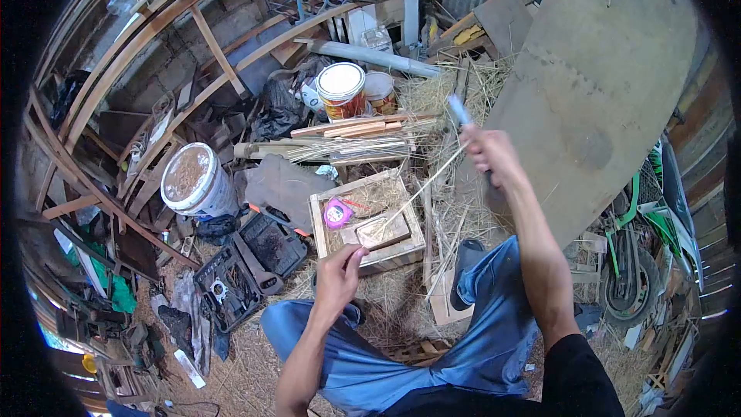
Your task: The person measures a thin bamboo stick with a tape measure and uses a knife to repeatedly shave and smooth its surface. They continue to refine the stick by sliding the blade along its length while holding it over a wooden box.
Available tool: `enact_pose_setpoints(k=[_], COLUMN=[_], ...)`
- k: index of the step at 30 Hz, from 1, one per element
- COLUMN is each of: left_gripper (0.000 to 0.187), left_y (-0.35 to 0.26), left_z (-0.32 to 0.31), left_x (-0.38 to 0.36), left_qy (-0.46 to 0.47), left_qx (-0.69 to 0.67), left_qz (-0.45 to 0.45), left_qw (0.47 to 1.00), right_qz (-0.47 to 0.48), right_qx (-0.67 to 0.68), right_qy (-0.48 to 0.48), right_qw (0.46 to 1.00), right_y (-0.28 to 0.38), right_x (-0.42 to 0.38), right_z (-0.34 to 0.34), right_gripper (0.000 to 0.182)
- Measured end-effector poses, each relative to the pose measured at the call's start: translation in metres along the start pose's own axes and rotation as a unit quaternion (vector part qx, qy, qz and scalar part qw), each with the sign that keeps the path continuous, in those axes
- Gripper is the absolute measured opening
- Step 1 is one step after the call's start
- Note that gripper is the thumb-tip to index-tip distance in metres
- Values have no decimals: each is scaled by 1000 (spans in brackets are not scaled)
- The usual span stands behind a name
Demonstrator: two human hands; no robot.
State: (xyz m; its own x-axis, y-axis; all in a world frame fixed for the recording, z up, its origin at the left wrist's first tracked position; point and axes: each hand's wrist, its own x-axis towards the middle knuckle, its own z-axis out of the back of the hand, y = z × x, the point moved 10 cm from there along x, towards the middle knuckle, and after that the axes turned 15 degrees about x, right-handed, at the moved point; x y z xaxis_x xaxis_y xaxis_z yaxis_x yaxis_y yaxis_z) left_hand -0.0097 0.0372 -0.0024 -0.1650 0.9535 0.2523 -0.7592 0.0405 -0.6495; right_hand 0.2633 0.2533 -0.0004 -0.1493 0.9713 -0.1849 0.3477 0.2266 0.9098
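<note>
My right hand [494,157] is wrapped round a knife [459,110], its blurred blade pointing up and away and its dark handle end below the fist. A thin pale strip [423,191], seemingly bamboo, slants from near that fist down toward my left hand [336,278]. The left thumb and forefinger are pinched at its lower end, over the near edge of a wooden box [315,220]. On the box lie a small wooden block [397,232] and a pink tape measure [336,214].
Left of the box lies an open tool case [224,289]. A white bucket [198,181] and a paint bucket [340,85] stand behind. Strips of wood [363,130] lie beyond the box. A large board [594,85] leans at right, near a wheel [631,287].
</note>
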Motion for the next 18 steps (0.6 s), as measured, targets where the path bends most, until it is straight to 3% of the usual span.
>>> enact_pose_setpoints(k=[2, 4, 7, 9, 12, 16, 18], left_gripper=[15, 17, 18, 17, 16, 16, 17], left_y=[18, 37, 39, 24, 0, -13, -11], left_z=[4, 3, -12, -20, -21, -10, -14], left_x=[1, 4, 13, 22, 28, 30, 30], left_qy=[-17, -8, 9, 26, 0, -54, -25], left_qx=[14, -54, -69, -93, -43, -31, -54], left_qz=[-3, 61, 86, 81, 35, 14, 36], left_qw=[1000, 997, 994, 992, 998, 998, 998], right_qz=[34, 47, -11, -54, -142, -135, -83], right_qx=[37, 35, -53, -132, -64, -58, -67], right_qy=[-22, -87, 4, 84, 289, 253, 201], right_qw=[998, 995, 999, 986, 945, 956, 974], right_y=[12, 18, -10, -48, -114, -106, -97], right_x=[10, 5, -22, -50, -96, -81, -71], right_z=[35, 53, -10, -69, -144, -139, -129], right_gripper=[33, 31, 23, 28, 32, 29, 25])
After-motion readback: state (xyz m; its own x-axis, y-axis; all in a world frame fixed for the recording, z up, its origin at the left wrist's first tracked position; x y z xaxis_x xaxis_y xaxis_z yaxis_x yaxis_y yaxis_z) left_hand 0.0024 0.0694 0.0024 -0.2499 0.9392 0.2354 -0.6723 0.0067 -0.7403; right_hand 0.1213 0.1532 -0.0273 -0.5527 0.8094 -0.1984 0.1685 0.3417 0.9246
